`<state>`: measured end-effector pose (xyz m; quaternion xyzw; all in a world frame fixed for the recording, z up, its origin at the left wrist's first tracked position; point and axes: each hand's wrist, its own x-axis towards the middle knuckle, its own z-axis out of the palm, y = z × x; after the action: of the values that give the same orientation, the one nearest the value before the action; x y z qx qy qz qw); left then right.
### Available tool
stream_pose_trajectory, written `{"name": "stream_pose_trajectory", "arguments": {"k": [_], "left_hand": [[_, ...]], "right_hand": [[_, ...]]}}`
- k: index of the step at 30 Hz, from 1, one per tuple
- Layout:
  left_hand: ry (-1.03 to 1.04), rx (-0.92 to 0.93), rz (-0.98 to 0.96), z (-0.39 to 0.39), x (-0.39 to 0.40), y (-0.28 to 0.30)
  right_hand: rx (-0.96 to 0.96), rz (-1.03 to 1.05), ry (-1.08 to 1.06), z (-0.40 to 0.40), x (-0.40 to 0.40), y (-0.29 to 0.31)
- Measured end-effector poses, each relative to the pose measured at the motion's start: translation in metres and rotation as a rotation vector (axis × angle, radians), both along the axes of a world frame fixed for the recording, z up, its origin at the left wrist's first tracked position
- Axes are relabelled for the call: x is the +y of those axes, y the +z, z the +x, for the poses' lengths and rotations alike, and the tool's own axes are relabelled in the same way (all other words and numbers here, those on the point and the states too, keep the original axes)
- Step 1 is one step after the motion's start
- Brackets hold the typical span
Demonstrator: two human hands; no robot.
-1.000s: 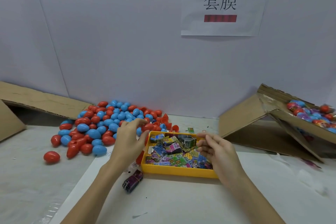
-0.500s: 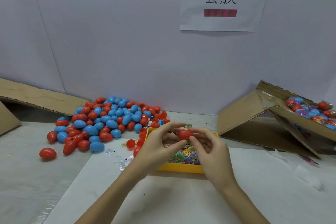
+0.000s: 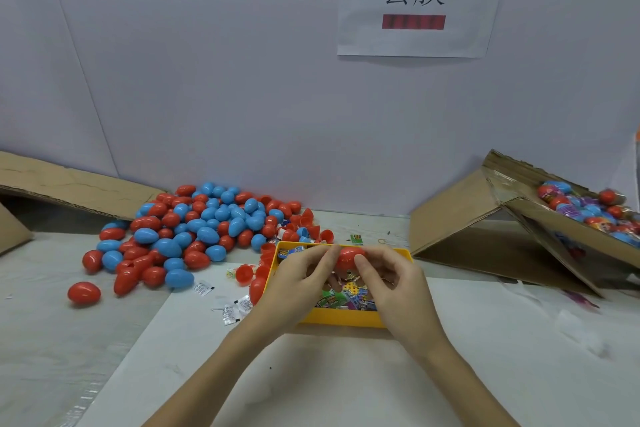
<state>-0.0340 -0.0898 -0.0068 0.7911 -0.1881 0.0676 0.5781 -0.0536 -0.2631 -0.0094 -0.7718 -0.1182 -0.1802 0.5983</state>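
A: Starting at the fingertips [image 3: 325, 255]. Curled in narrow on both sides, closed on the red egg [image 3: 347, 257]. Holding nothing else.

B: Confirmed. Pinching its left end with the left hand [image 3: 301, 279] and its right end with the right hand [image 3: 393, 284], thumb laid across the front. Equally near on both sides.

A: Long axis?

B: Lying roughly left to right, from one grip straight into the other. Cannot see the seam under the fingers, so cannot tell whether the halves are fully seated.

A: Judging the step as working the two halves along that axis. Calls for force straight along it, not across.

B: Noting position: held over the far edge of the yellow tray [image 3: 341, 320], apparently clear of it. Printed packets inside.

A: Going outward: pile of red and blue eggs [image 3: 204, 229] to the left, well apart from the hands. Cardboard box [image 3: 571, 229] with wrapped eggs to the right.
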Motion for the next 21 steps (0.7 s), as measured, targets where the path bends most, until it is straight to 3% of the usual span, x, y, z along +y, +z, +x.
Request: {"name": "stream_pose_trajectory", "arguments": {"k": [5, 10, 13, 16, 21], "left_hand": [[-0.097, -0.076, -0.028, -0.002, 0.000, 0.001], [-0.029, -0.075, -0.013, 0.001, 0.001, -0.002], [0.052, -0.093, 0.024, 0.003, 0.003, -0.006], [0.127, -0.118, 0.084, 0.005, 0.004, -0.011], [0.145, -0.076, 0.084, 0.008, 0.007, -0.013]], "right_hand": [[0.019, 0.043, 0.004, -0.002, 0.000, 0.001], [0.060, -0.028, -0.032, 0.001, -0.001, -0.001], [0.017, -0.383, -0.147, 0.005, -0.012, -0.006], [0.110, -0.778, -0.162, 0.008, -0.020, -0.010], [0.157, -0.811, -0.139, 0.012, -0.021, -0.010]]}}
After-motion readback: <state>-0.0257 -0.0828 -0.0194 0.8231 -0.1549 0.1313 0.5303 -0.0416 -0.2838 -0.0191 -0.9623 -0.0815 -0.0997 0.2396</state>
